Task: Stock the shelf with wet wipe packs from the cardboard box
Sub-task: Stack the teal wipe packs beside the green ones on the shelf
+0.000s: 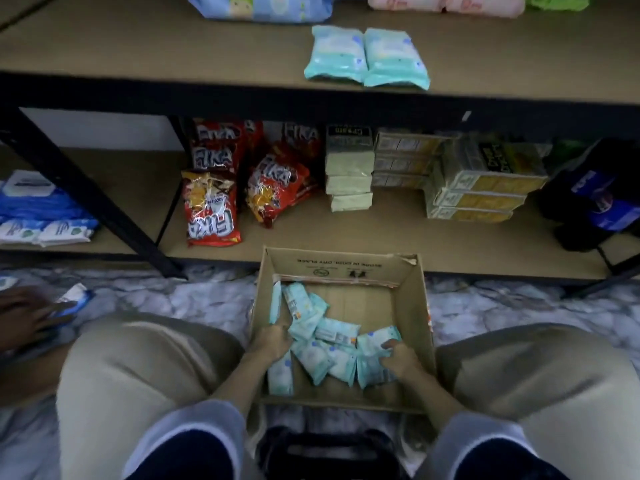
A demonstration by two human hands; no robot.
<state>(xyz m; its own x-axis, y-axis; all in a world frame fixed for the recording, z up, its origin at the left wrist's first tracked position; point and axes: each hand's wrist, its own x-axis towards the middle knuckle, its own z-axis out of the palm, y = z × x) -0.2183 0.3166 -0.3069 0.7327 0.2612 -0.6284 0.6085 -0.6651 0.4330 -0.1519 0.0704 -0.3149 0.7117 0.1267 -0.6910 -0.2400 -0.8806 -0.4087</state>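
An open cardboard box [412, 306] stands on the floor between my knees, with several light teal wet wipe packs [337, 332] lying loose inside. My left hand [270, 342] is down in the box's left side, its fingers curled round a teal pack. My right hand [398, 360] is in the right side and grips another teal pack [375, 341]. Two matching teal packs [367, 57] lie side by side on the upper shelf board [156, 46] near its front edge.
The lower shelf [381, 233] holds red snack bags [213, 209], stacked green packets [349, 174], yellow boxes [485, 188] and dark bottles [602, 199]. Blue and white packs [38, 209] lie at the left. Another person's hand [24, 317] rests on a pack at the far left.
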